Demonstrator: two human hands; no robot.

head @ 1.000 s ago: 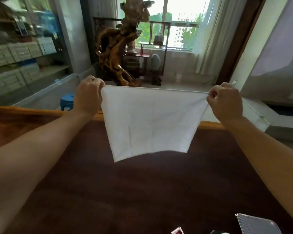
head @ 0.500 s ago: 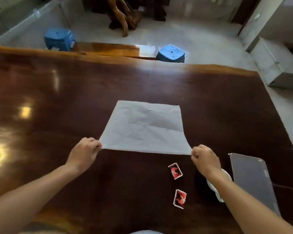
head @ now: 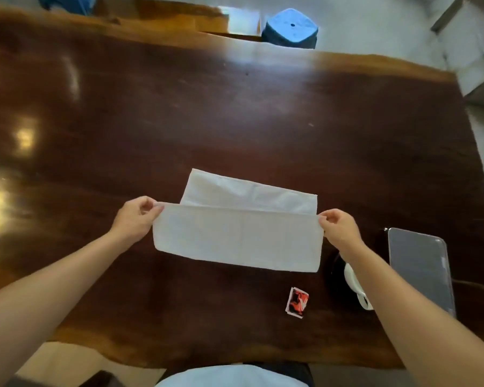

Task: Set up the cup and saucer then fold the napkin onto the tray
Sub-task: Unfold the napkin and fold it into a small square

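Observation:
A white cloth napkin (head: 238, 236) lies on the dark wooden table (head: 235, 113), its near half lifted and carried over towards the far edge. My left hand (head: 136, 216) pinches the napkin's left corner and my right hand (head: 338, 227) pinches the right corner. The far strip of the napkin still shows beyond the fold. A grey metal tray (head: 419, 266) lies at the right. A white cup and saucer (head: 356, 286) sit just left of the tray, mostly hidden behind my right forearm.
One small red-and-white packet (head: 297, 302) lies near the front edge, right of centre. A blue stool (head: 291, 29) stands past the table's far edge. Bright reflections mark the table's left side.
The napkin was held up in the air, then laid flat on the table. Both hands have since lifted its near edge and brought it forward over the cloth, halving it. One packet is now covered.

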